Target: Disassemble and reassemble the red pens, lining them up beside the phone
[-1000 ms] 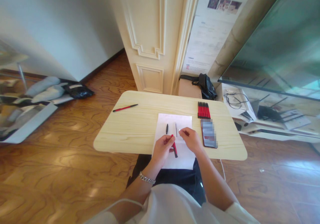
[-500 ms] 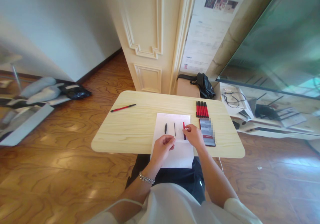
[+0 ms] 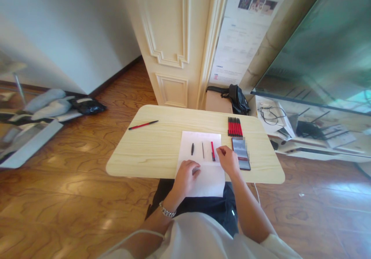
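Note:
On a white sheet of paper (image 3: 205, 181) lie three pen parts side by side. These are a black pen tip section (image 3: 192, 149), a thin dark refill (image 3: 203, 150) and a red barrel with a black clip end (image 3: 212, 151). My right hand (image 3: 228, 159) is just right of the red barrel, apart from it, its fingers loosely bent and holding nothing visible. Over the paper's left part, below the black section, my left hand (image 3: 187, 175) rests with curved fingers, thumb apart, nothing in it.
Several red and black pens (image 3: 234, 126) lie in a row at the table's back right. A phone (image 3: 241, 153) lies below them, close to my right hand. One red and black pen (image 3: 143, 125) lies at the left of the pale table (image 3: 139, 154).
My right hand has let go of the red barrel and drawn slightly right. My left hand has moved a little down and its fingers have loosened.

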Tool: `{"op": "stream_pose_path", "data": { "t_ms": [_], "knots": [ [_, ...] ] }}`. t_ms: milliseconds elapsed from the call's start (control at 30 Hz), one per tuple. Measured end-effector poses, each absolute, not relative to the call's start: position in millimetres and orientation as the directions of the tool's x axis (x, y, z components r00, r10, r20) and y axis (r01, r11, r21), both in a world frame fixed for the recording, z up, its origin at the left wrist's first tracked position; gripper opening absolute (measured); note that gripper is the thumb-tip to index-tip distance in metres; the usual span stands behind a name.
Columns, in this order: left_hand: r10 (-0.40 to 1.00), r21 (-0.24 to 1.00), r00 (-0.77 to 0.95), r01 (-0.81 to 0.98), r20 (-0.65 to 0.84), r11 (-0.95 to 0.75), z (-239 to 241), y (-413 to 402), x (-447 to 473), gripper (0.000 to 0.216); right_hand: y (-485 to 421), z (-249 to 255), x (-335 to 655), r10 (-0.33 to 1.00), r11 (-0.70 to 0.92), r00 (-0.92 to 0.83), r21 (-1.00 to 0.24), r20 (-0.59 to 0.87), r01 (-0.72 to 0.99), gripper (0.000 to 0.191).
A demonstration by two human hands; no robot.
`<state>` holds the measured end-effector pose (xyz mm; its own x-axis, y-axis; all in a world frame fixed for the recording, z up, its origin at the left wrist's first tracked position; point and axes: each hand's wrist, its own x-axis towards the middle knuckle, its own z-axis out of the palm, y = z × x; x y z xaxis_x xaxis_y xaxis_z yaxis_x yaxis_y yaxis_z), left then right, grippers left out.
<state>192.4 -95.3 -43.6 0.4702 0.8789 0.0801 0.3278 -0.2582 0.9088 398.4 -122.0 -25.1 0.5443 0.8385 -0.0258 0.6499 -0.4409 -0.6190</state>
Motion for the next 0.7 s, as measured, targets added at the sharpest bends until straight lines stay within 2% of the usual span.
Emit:
{"op": "stream_pose_path", "data": {
  "t_ms": [233,367,533,700],
  "knots": [
    [0.839,0.821,0.514,0.393,0.177,-0.414,-49,-89,206,0.008,-131,-24,403,0.832,-0.453,0.554,-0.618,-0.034,0.642,0.025],
    [0.839,0.813,0.505,0.392,0.2,-0.43,-44,-90,208,0.008,-124,-23,410,0.843,-0.453,0.536,-0.589,-0.039,0.669,0.024],
    [0.887,0.895,0.449,0.344,0.11,-0.285,-39,-100,204,0.014,-96,-24,413,0.86,-0.458,0.508,-0.525,-0.057,0.717,0.023],
    [0.912,0.944,0.41,0.301,0.004,-0.139,-38,-107,199,0.021,-70,-30,408,0.857,-0.49,0.507,-0.46,-0.096,0.741,0.03]
  ]
}}
